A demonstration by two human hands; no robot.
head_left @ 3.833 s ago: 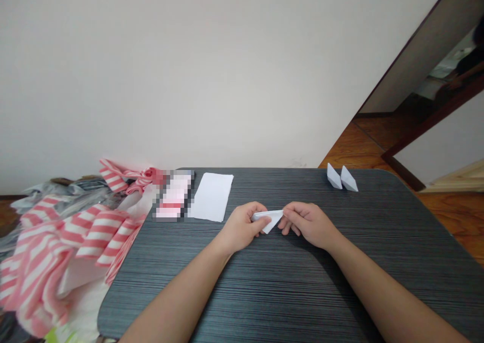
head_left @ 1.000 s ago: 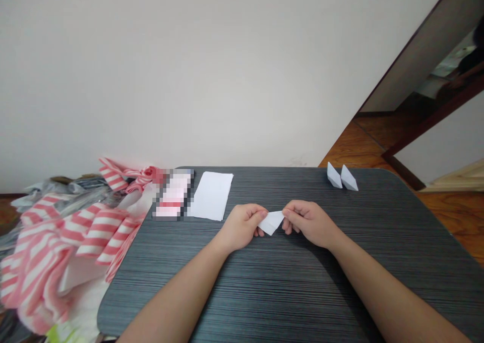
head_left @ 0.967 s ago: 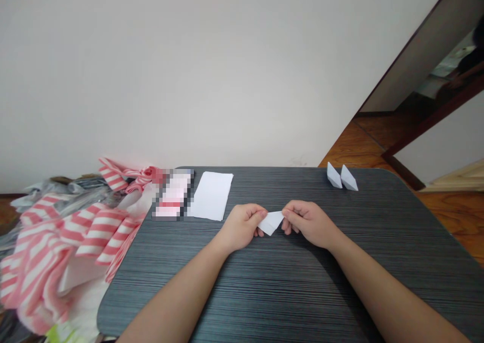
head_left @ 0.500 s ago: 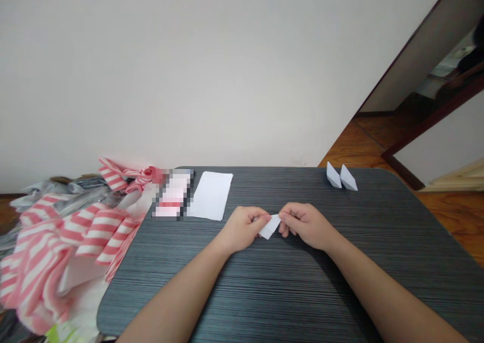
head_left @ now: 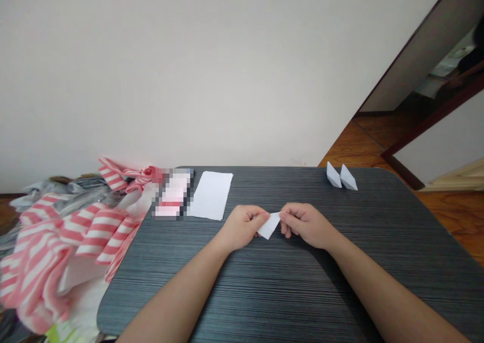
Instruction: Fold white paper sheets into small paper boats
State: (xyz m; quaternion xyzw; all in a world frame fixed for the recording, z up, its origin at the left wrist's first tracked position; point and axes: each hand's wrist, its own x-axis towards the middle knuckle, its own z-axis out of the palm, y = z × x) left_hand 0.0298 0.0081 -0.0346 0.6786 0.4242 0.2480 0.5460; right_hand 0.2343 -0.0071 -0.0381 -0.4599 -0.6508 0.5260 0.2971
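Note:
A small folded piece of white paper point(head_left: 269, 226) is held between my two hands above the dark table point(head_left: 242, 292). My left hand point(head_left: 244, 227) pinches its left corner between thumb and fingers. At the upper right corner, the thumb and forefinger of my right hand point(head_left: 302, 223) are closed on the same paper, the other fingers curled beneath. Parts of the paper behind the fingertips are hidden. Two folded white paper shapes point(head_left: 333, 175) with pointed ends stand side by side near the table's far right edge.
A stack of white paper sheets point(head_left: 212, 195) lies at the back left, beside a pixelated flat object point(head_left: 173, 195). Red-and-white striped cloth point(head_left: 91, 232) is heaped left of the table. A pale wall point(head_left: 227, 70) rises behind it.
The folded paper has turned slightly between my fingers, and its visible face now looks smoother and flatter. Both hands stay in nearly the same place.

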